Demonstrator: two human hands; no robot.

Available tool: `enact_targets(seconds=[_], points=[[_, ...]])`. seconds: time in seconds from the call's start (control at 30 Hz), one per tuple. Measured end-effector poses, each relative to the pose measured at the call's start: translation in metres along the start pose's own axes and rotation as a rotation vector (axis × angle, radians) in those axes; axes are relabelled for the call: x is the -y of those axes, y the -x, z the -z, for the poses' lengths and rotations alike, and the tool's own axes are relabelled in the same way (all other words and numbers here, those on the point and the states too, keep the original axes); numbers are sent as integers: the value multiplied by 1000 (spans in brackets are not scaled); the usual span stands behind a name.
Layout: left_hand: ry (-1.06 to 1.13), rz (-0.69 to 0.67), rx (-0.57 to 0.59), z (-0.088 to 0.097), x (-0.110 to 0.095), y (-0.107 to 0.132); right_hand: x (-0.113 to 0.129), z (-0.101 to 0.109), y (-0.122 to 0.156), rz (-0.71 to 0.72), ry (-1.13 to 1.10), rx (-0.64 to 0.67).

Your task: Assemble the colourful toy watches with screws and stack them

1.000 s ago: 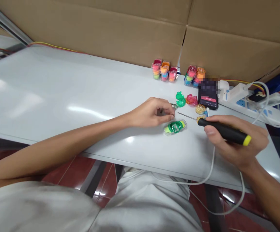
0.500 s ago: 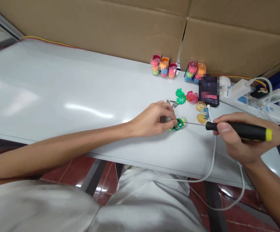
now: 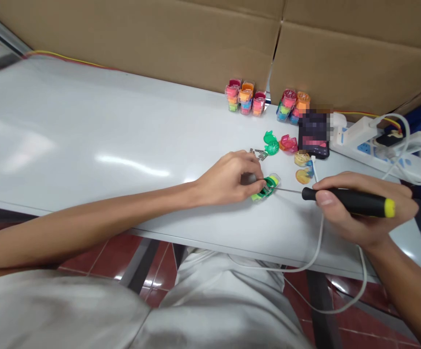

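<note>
My left hand [image 3: 234,177] is closed, its thumb and fingertips pinching a small green plastic case [image 3: 269,187] with a clear end, low on the white table. What exactly lies under the fingertips is hidden. My right hand [image 3: 370,208] wraps round the black and yellow handle of a screwdriver [image 3: 348,199]. Its thin shaft points left, with the tip at the right side of the green case; whether it touches inside cannot be made out. Just beyond my left hand lie several flat grey metal pieces [image 3: 258,154] and loose green plastic parts [image 3: 271,146].
Red plastic parts [image 3: 288,144] and yellow ones [image 3: 303,175] lie near a phone [image 3: 314,135]. Stacked colourful cases [image 3: 245,97] stand along the cardboard wall [image 3: 159,43]. A power strip [image 3: 381,152] sits at right, and a white cable [image 3: 321,237] hangs over the table edge.
My right hand and the screwdriver have shifted a little left. More of the green case shows beside my left fingertips, while my left hand stays nearly in place.
</note>
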State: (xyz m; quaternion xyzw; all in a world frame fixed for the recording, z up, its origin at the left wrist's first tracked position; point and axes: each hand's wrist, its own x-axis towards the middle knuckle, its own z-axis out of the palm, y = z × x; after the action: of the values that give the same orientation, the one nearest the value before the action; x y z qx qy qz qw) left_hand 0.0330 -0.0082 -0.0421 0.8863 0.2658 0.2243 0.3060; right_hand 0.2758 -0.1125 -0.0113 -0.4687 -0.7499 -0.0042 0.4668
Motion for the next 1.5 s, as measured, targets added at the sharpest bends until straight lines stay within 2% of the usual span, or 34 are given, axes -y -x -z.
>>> enact_targets(seconds=[0.2,0.37,0.67,1.13,1.27,1.5], points=[[1,9,17,0,-2,-1,1,3,3,11,72,-19],[141,35,93,3,-3,-2,3,5,3,25,68,-34],[120,9,201,7,-2,-4,3,0,2,59,46,10],[-4,59,70,-2,-3,-2,4,-1,0,74,43,38],[-3,51,56,-2,-2,-3,3,3,-1,35,50,15],[-7,35,14,-4,-1,-1,4,2,0,12,56,55]])
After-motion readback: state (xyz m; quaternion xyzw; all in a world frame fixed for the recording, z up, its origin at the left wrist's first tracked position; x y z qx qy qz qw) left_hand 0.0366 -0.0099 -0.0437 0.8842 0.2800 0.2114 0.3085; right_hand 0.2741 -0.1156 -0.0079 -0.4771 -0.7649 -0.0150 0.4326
